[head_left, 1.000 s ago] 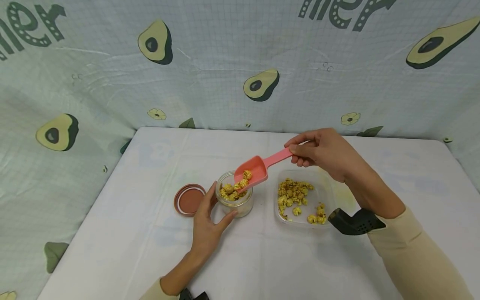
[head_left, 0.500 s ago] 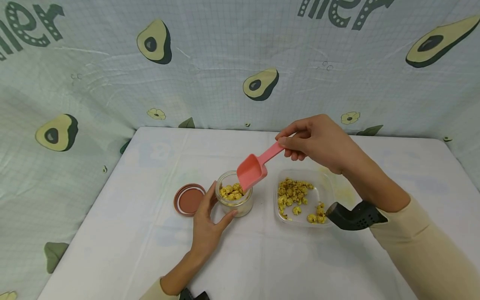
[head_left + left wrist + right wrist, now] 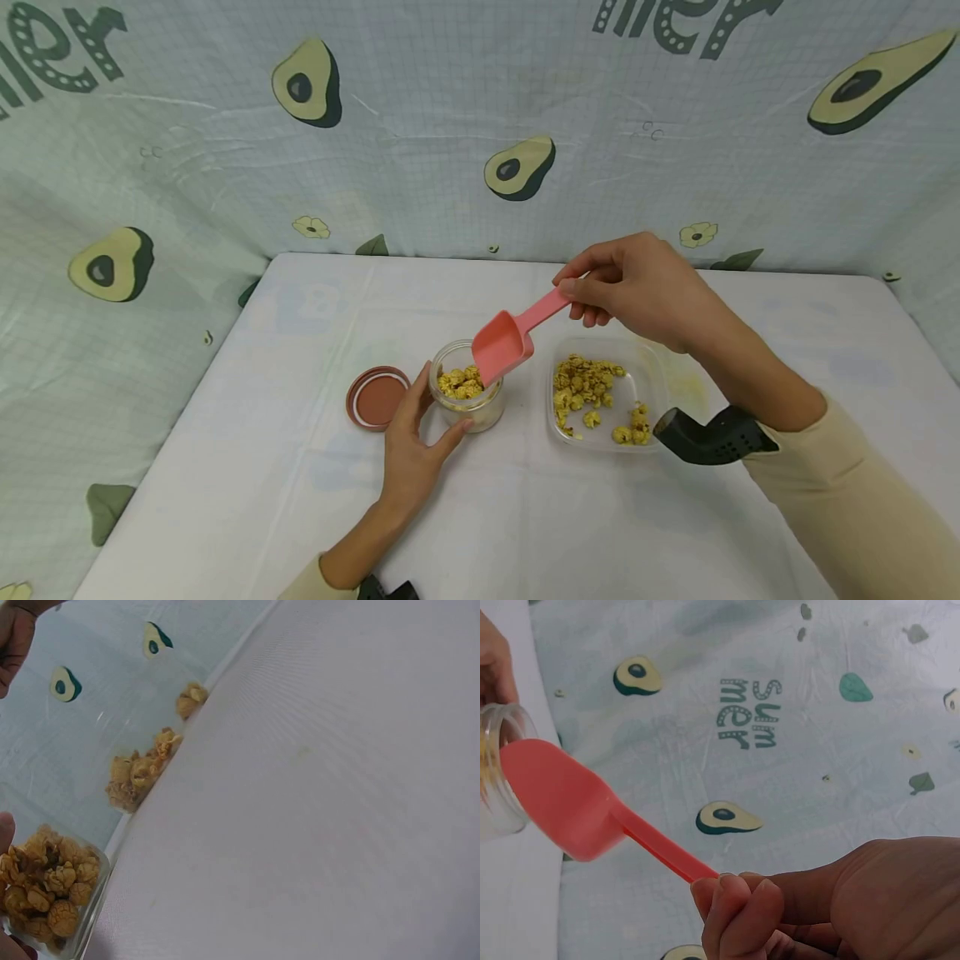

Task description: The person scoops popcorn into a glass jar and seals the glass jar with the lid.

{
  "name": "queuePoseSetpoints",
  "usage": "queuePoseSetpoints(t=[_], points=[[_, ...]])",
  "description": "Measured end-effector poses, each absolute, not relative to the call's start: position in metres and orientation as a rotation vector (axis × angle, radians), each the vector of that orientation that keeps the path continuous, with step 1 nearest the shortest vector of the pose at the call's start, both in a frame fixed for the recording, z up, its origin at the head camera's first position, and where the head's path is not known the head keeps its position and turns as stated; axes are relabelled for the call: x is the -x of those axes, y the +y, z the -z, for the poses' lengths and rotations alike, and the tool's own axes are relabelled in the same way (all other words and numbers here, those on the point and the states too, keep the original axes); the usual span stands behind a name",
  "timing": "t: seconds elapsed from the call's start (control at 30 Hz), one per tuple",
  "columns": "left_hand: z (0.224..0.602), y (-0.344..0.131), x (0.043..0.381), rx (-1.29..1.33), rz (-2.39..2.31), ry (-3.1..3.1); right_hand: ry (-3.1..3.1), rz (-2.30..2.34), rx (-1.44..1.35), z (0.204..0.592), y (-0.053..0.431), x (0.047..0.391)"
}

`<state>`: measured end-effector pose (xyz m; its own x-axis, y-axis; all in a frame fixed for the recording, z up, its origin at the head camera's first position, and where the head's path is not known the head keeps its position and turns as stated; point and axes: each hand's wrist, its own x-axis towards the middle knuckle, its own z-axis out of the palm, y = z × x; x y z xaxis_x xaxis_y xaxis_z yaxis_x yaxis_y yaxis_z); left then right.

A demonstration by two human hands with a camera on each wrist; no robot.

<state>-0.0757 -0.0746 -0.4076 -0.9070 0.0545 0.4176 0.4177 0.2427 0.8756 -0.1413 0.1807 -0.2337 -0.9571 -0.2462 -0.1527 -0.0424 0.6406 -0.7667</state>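
Grip of the right hand (image 3: 641,287): thumb and fingertips pinch the rear end of the slim handle of a pink plastic scoop (image 3: 501,343). Holding it that far back presumably leaves the bowl free to tip, with the fingers clear of the food. The bowl slopes down over the right side of the mouth of a clear, round, wide-mouthed jar (image 3: 483,414) and shows no popcorn inside. Whether its lip touches the jar's rim cannot be told. The left hand (image 3: 411,468) grips the jar from its left, thumb on the near side, likely to steady it. Yellow-brown popcorn (image 3: 457,384) lies in the jar. To the right, on the white-covered table (image 3: 480,533), sits 1 clear, square plastic tub (image 3: 643,363) holding 2 clusters of popcorn, seemingly placed for a short reach. 1 round, reddish-brown lid with a white ring (image 3: 378,398) lies just beside the left fingers, leaving the jar's mouth uncovered. Behind hangs 1 pale sheet with avocado prints (image 3: 420,158).
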Motion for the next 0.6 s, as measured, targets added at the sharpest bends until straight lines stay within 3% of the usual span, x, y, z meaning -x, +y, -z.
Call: queuePoseSetpoints(t=[0.6], points=[[0.436, -0.08, 0.083, 0.444, 1.821, -2.108, 2.666, 1.437, 0.181, 0.26, 0.219, 0.111]])
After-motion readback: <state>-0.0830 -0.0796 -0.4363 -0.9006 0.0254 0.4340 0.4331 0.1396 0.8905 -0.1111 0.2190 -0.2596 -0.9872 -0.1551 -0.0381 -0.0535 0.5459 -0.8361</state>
